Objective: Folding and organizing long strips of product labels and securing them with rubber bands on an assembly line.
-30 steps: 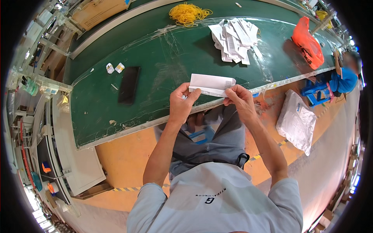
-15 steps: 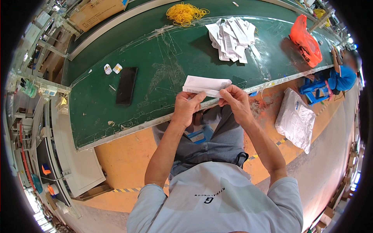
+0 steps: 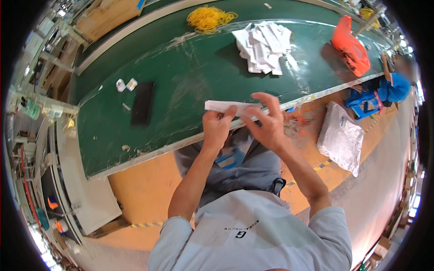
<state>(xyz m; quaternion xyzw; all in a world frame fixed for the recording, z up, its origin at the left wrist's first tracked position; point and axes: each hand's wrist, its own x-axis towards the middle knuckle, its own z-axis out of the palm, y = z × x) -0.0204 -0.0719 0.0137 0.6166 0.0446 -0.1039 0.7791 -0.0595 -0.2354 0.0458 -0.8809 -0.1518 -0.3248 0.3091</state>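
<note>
A folded white paper sheet [image 3: 219, 105] with print on it is held over the near edge of the green table [image 3: 181, 81]. My left hand [image 3: 217, 127] pinches it at its left part, thumb on top. At the paper's right end is my right hand [image 3: 267, 124], its fingers spread and slightly blurred, the forefinger raised. Its fingertips are beside or against the paper; whether they touch is unclear. Farther off lies a heap of folded white papers [image 3: 263, 47].
Yellow rubber bands [image 3: 209, 19] lie at the back, a dark phone [image 3: 143, 104] and two small crumpled wrappers [image 3: 126, 85] at the left. A red plastic bag [image 3: 350, 47] stands at the right. A silvery-white package [image 3: 341, 137] rests on the floor; a person in blue [image 3: 395, 86] sits beyond.
The paper has become a narrower strip, folded over. My right hand has changed from pinching its right end to spread fingers. The whole view has shifted slightly.
</note>
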